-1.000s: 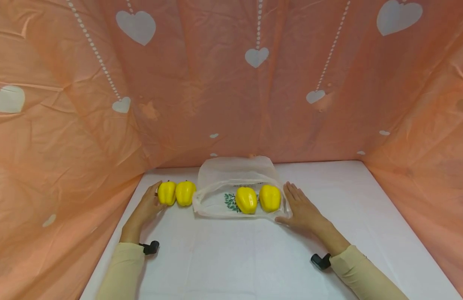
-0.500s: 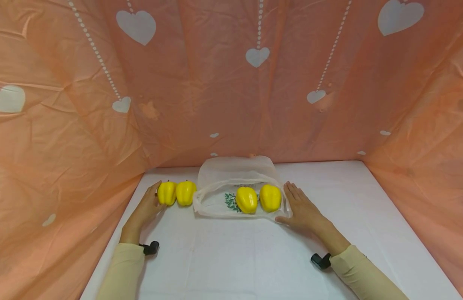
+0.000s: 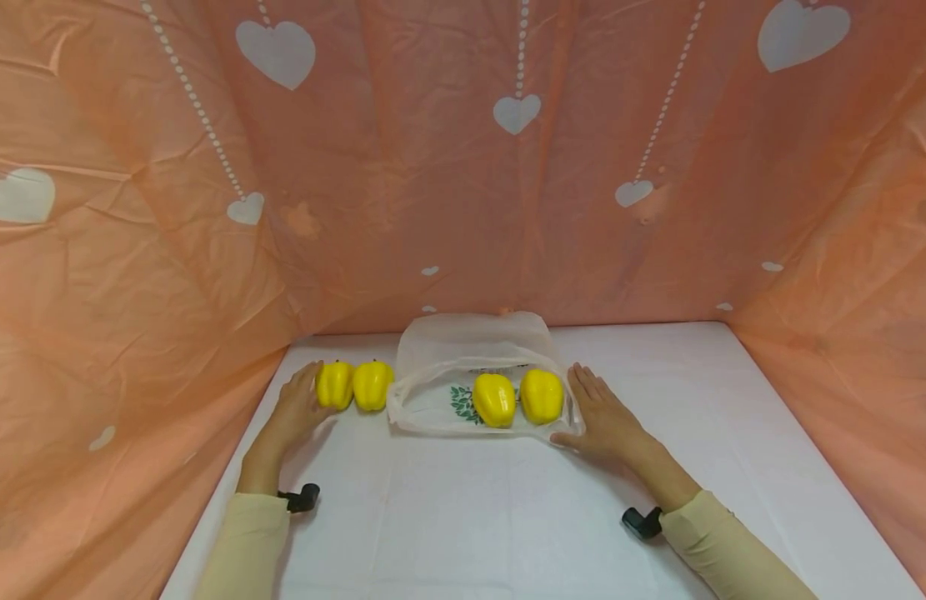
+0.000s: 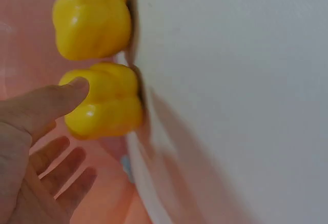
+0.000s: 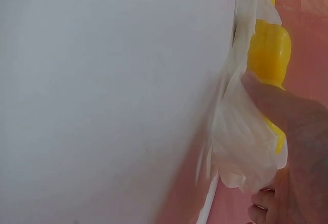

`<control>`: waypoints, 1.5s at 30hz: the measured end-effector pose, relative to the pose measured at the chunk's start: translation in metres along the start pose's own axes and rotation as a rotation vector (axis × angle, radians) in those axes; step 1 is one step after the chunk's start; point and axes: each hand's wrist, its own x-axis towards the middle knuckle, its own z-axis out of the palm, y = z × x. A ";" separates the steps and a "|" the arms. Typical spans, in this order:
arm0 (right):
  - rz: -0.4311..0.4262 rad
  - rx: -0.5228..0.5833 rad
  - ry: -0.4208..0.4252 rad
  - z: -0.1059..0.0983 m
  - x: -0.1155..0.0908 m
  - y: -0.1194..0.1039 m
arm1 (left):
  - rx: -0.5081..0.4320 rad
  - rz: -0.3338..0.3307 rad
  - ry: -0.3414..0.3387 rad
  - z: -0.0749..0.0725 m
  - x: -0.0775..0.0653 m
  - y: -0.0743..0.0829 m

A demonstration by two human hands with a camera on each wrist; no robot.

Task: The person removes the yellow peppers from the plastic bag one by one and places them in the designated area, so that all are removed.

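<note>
Two yellow bell peppers stand side by side on the left: an outer bell pepper (image 3: 335, 385) and an inner bell pepper (image 3: 372, 385). My left hand (image 3: 296, 408) is at the outer one; in the left wrist view its thumb overlaps that pepper (image 4: 105, 101) while the other fingers spread loosely away from it. A thin white bag (image 3: 432, 408) with a green leaf print lies with its mouth toward me. Inside it are two more yellow bell peppers, one near the middle (image 3: 494, 400) and one at the right (image 3: 541, 397). My right hand (image 3: 605, 417) rests against the bag's right side, fingers straight.
A white cloth covers the table (image 3: 447, 517). Orange curtains (image 3: 447, 208) with white hearts hang behind it and at both sides. The bag's back edge lies close to the rear curtain. A small black camera is strapped to each wrist.
My left hand and forearm have drawn back slightly, and the fingers sit a little looser by the outer bell pepper. The right hand, bag and peppers have stayed in place.
</note>
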 end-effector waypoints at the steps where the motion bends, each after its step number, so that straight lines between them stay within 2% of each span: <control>1: -0.001 0.000 0.000 0.000 0.000 0.000 | 0.009 -0.003 0.011 0.000 0.000 0.002; 7: -0.010 -0.010 0.004 0.001 0.000 0.001 | 0.028 -0.006 0.062 -0.001 0.001 0.028; 12: -0.007 -0.010 0.002 0.002 0.000 0.001 | 0.023 0.045 0.104 0.005 0.001 0.050; 16: -0.007 -0.014 0.002 0.004 0.001 0.002 | 0.009 0.076 0.107 0.014 0.000 0.065; 30: 0.006 -0.013 -0.013 0.007 0.001 0.002 | -0.016 0.182 0.043 0.048 0.008 0.110; 39: 0.009 -0.010 -0.009 0.005 0.000 0.000 | -0.017 0.193 -0.039 0.068 0.013 0.135; 45: -0.001 -0.005 -0.006 0.005 0.000 -0.002 | -0.049 0.211 -0.077 0.085 0.018 0.150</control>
